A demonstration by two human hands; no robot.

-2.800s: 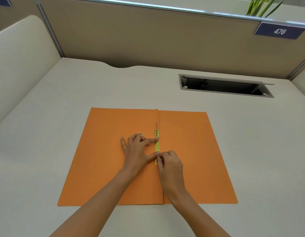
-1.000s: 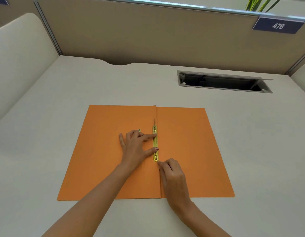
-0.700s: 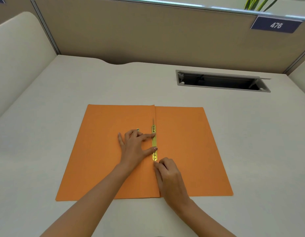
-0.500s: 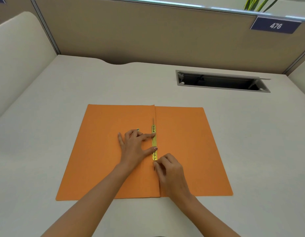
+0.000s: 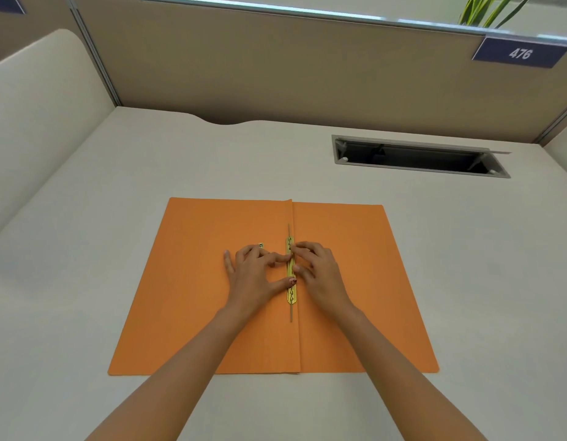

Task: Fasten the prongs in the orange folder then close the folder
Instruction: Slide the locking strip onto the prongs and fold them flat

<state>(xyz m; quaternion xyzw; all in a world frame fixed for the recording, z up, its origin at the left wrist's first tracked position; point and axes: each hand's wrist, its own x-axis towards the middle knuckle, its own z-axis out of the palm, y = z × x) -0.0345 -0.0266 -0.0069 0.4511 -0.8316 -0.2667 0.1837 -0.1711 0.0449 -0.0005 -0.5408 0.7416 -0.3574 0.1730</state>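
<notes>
The orange folder (image 5: 186, 297) lies open and flat on the desk. A brass prong fastener (image 5: 291, 296) runs along its centre crease, with one thin prong lying flat toward me and another pointing away at the far end. My left hand (image 5: 256, 275) rests on the left leaf, index finger and thumb pressing on the fastener bar. My right hand (image 5: 318, 273) sits on the right leaf, its fingertips on the bar's far end.
The beige desk (image 5: 85, 233) is bounded by partition walls at the back and left. A recessed cable slot (image 5: 415, 157) lies open at the back right. A number plate "476" (image 5: 519, 53) and plant leaves (image 5: 492, 9) sit above the partition.
My right hand moved from the near end of the fastener up to its far end. The near prong now lies uncovered and flat along the crease. My left hand stayed in place.
</notes>
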